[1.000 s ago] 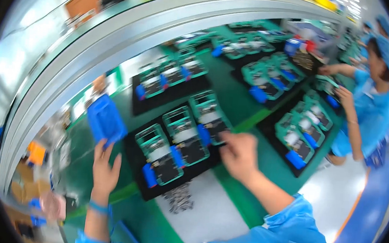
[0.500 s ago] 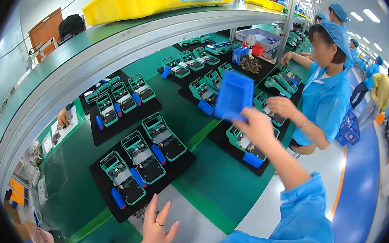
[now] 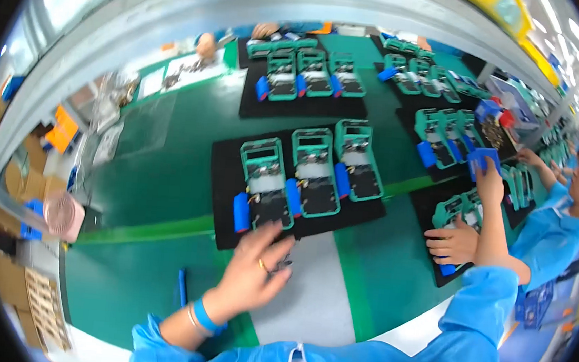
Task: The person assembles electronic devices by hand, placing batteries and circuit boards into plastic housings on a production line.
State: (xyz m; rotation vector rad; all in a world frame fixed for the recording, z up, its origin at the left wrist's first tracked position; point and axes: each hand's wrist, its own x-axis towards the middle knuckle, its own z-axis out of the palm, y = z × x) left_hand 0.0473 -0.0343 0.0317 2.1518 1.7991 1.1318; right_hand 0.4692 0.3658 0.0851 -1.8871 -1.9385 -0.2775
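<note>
My right hand [image 3: 490,186], arm stretched out to the right, grips a small blue plastic bin [image 3: 485,157]. My left hand [image 3: 255,273] hovers with its fingers apart, holding nothing, near the front edge of a black mat [image 3: 224,196]. Partly hidden under those fingers is a little pile of small metal parts [image 3: 286,262] on a pale sheet [image 3: 304,298]. Three green-framed device housings, among them a middle housing [image 3: 315,176], lie in a row on the mat. Each has a blue cylinder, such as the left cylinder [image 3: 241,212], at its side.
A co-worker's hand [image 3: 453,243] rests on housings on the right mat [image 3: 430,206], close to my right forearm. More housings [image 3: 311,74] fill mats farther back. A blue stick-like tool [image 3: 182,287] lies at the front left, and a pink fan [image 3: 63,216] stands beyond it.
The view has swung toward the left of the bench. My right hand has carried the blue bin away from me, lower over the far-right mats. My left hand stays open near the metal parts.
</note>
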